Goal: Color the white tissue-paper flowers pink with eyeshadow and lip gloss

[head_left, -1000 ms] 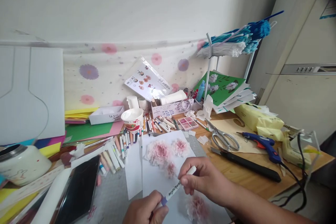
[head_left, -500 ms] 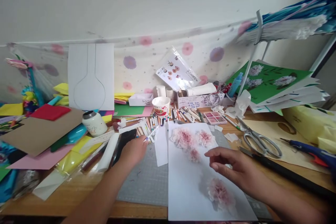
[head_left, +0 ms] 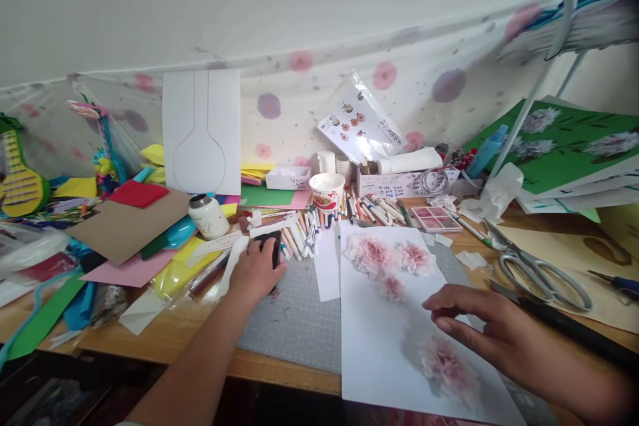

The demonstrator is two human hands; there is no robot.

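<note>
My left hand (head_left: 255, 271) reaches to the left and rests on a black phone-like object (head_left: 269, 244) at the edge of the grey cutting mat (head_left: 294, 316); its fingers curl over it. My right hand (head_left: 492, 331) hovers flat, fingers stretched, over a white sheet (head_left: 379, 339) that bears several pink tissue flowers (head_left: 370, 254). One of the flowers (head_left: 445, 367) lies just under that hand. A row of markers (head_left: 304, 234) lies beyond the phone.
Scissors (head_left: 536, 271) and a black tool (head_left: 564, 327) lie to the right. A paper cup (head_left: 327, 191), a white jar (head_left: 208, 216), a pink palette (head_left: 436, 218), coloured papers (head_left: 130, 229) and green cards (head_left: 564, 140) crowd the wooden table (head_left: 170, 339).
A second ago both hands held a marker over the sheet. The left hand has since reached left onto the black object and the right hand has spread out; the view has swung left.
</note>
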